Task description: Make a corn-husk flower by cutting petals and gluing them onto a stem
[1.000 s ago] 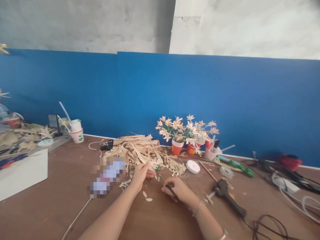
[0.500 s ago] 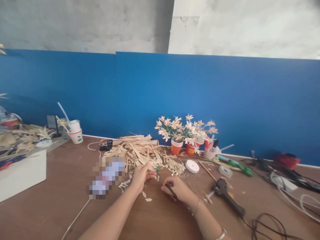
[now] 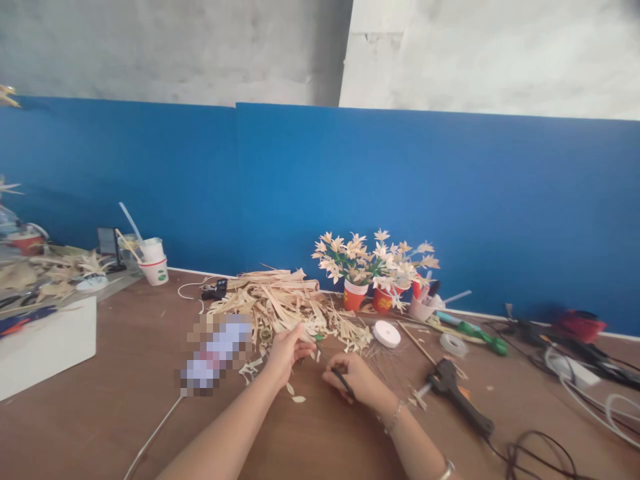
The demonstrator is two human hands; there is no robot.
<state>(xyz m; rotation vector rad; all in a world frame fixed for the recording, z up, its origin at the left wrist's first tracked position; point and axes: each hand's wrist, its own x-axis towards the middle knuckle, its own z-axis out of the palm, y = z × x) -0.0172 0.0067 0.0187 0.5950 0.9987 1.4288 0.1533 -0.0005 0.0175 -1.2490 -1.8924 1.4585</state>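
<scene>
My left hand point(image 3: 289, 352) is closed at the fingertips around a pale strip of husk, in front of the pile of dry husk strips point(image 3: 280, 300). Scissors point(image 3: 341, 380) with dark handles are in my right hand point(image 3: 353, 377), their blades pointing up and left toward my left fingers. A small green piece point(image 3: 319, 338) lies near the blade tips. Below my left hand, small pale petals point(image 3: 299, 399) rest on the brown table point(image 3: 300, 443).
Cups of pale flowers point(image 3: 353, 295) stand behind, beside a white tape roll point(image 3: 387, 334). A glue gun point(image 3: 460, 397) and cables lie to the right. A blurred-out object point(image 3: 216, 353) and a white box point(image 3: 50, 347) are on the left.
The whole view has shifted slightly, so things appear a little further right. Both hands keep nearly the same pose.
</scene>
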